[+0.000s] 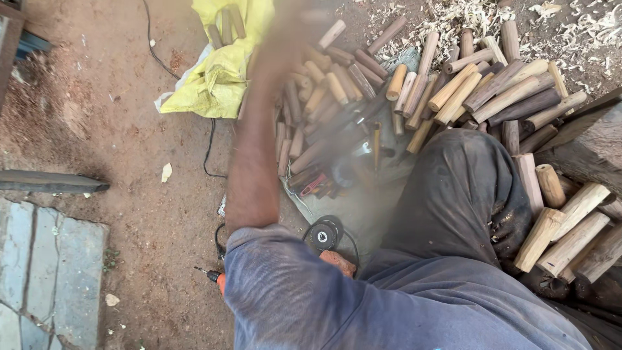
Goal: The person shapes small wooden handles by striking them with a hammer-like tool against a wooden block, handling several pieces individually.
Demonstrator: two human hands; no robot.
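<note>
My left arm stretches forward over a heap of short round wooden sticks [453, 91]. My left hand [295, 26] is blurred at the far end of the arm, above the sticks and next to a yellow sack; whether it holds anything is hidden by the blur. My right hand [512, 223], dark with dirt, rests on my knee with loose fingers and nothing in it. It lies against several pale cut sticks [570, 233] at the right.
The yellow sack [220, 71] lies on the dirt with a few sticks on it. An angle grinder [324, 234] and an orange-handled tool [217, 279] lie near my body, with a black cable [208, 146]. Other things here: a log [589, 142], wood shavings [453, 16], stone slabs [52, 272].
</note>
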